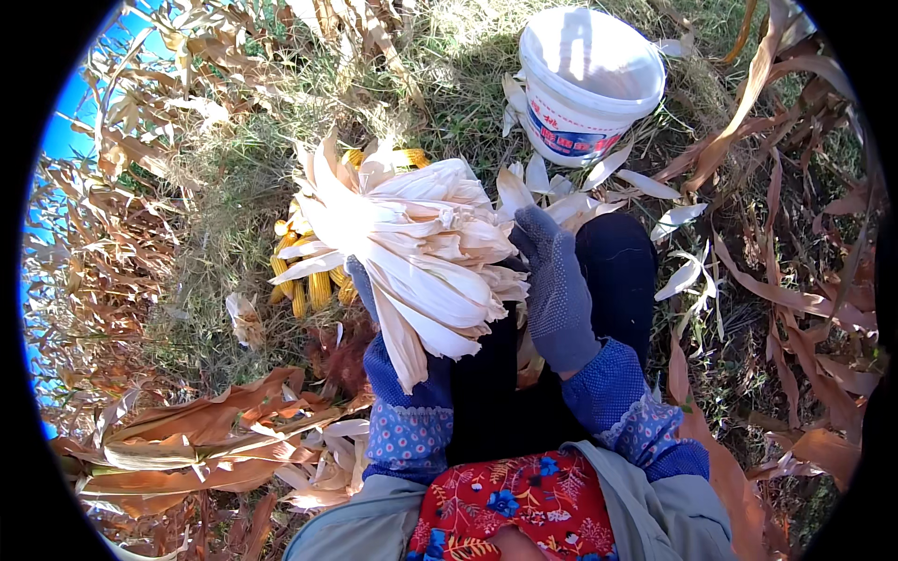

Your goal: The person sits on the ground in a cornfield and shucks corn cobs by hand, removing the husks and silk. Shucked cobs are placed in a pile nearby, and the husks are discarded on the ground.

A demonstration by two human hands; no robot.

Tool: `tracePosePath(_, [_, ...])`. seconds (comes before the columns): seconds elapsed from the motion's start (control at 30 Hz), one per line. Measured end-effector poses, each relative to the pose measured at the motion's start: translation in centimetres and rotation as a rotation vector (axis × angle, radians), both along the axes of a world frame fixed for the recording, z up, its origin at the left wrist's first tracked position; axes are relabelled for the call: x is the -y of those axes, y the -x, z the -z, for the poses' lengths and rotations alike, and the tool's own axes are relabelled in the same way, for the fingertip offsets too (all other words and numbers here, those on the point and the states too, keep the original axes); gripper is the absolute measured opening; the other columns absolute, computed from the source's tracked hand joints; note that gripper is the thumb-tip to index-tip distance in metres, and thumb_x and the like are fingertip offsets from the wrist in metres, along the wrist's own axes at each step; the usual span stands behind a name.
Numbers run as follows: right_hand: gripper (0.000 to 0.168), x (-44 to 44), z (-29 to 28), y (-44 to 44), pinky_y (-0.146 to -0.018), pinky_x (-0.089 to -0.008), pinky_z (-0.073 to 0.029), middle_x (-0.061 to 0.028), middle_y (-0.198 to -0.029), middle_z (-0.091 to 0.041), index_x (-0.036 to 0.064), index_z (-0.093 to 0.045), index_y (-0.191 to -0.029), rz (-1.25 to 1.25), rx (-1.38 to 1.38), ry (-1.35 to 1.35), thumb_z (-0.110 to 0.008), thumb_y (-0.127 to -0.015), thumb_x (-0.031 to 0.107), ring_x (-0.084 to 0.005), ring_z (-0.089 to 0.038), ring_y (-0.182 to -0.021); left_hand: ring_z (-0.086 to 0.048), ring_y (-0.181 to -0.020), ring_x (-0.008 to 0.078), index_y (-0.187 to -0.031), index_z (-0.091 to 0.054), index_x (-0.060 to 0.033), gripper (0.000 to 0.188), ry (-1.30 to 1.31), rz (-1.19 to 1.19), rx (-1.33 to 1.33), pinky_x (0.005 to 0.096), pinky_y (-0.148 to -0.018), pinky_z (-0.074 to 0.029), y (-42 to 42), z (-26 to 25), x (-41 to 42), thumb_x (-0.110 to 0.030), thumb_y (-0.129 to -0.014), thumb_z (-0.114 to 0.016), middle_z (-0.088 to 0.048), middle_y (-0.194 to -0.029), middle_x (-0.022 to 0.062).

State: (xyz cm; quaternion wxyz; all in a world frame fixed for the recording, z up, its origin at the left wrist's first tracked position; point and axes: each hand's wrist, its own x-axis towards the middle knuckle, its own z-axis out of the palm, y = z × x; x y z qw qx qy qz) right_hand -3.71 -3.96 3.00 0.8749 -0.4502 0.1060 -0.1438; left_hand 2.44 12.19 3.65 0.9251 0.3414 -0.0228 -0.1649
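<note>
A large bundle of pale dry corn husks (421,245) is held up in front of my knees. My left hand (361,287), in a grey-blue glove, grips it from below at the left; the husks cover most of that hand. At the bundle's right edge is my right hand (561,301), in a matching dotted glove. Its fingers point up beside the husk ends, partly hidden, and whether they pinch any husk cannot be told. Husked yellow corn ears (319,287) lie in a heap on the grass behind the bundle, partly covered by it.
A white plastic bucket (596,91) with printed writing stands on the grass at the upper right. Loose husks (677,221) lie near my right knee (617,273). Dry corn stalks and leaves (189,449) lie at the lower left, with more along the right (807,301).
</note>
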Motion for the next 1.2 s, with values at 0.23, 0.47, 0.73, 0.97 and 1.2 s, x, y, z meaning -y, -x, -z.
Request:
tracePosePath(0.23, [0.058, -2.1, -3.2, 0.0, -0.113, -0.0383, -0.022, -0.0168, -0.148, -0.030, 0.000, -0.025, -0.145, 0.073, 0.137, 0.453, -0.029, -0.103, 0.039, -0.0252, -0.029, -0.137, -0.045, -0.124, 0.0368, -0.142, -0.032, -0.0088, 0.070, -0.065, -0.040, -0.042, 0.0508, -0.103, -0.040, -1.8, 0.8, -0.9, -0.056, -0.092, -0.043, -0.041, -0.139, 0.0190])
tracePosePath(0.47, [0.055, -0.7, -0.8, -1.0, -0.110, -0.0356, -0.028, -0.0173, -0.141, -0.039, -0.003, -0.031, -0.141, -0.110, 0.179, -0.143, -0.032, -0.103, 0.037, -0.0236, -0.038, -0.131, -0.047, -0.121, 0.0372, -0.140, -0.035, -0.0086, 0.066, -0.143, -0.047, -0.103, 0.0517, -0.100, -0.043, -2.8, 2.9, -2.0, -0.055, -0.093, -0.042, -0.044, -0.136, 0.0192])
tracePosePath(0.73, [0.023, 0.3, -1.0, 1.0, -0.073, -0.0273, -0.050, -0.0076, -0.092, -0.064, 0.006, -0.064, -0.104, -0.152, -0.064, 0.676, -0.069, -0.083, 0.015, -0.0150, -0.063, -0.081, -0.052, -0.115, 0.0362, -0.138, -0.039, -0.0079, 0.066, -0.265, -0.147, -0.074, 0.0505, -0.095, -0.047, -2.5, 1.4, -1.0, -0.056, -0.092, -0.043, -0.049, -0.131, 0.0190])
tracePosePath(0.97, [0.015, -2.2, -0.7, 1.5, -0.069, -0.0268, -0.049, -0.0089, -0.085, -0.065, 0.002, -0.061, -0.091, 0.035, -0.037, 0.523, -0.071, -0.080, 0.008, -0.0113, -0.062, -0.078, -0.058, -0.106, 0.0330, -0.133, -0.043, -0.0061, 0.061, -0.077, -0.121, -0.147, 0.0478, -0.089, -0.051, -2.0, -0.6, 1.4, -0.053, -0.093, -0.044, -0.055, -0.122, 0.0176])
tracePosePath(1.2, [0.024, -3.4, 1.3, -0.3, -0.075, -0.0259, -0.050, -0.0068, -0.091, -0.066, -0.001, -0.060, -0.103, 0.033, -0.111, 0.451, -0.068, -0.081, 0.006, -0.0094, -0.060, -0.084, -0.057, -0.109, 0.0311, -0.132, -0.042, -0.0038, 0.055, -0.046, -0.140, -0.113, 0.0455, -0.092, -0.050, -3.1, 0.7, 1.3, -0.045, -0.096, -0.040, -0.054, -0.124, 0.0181])
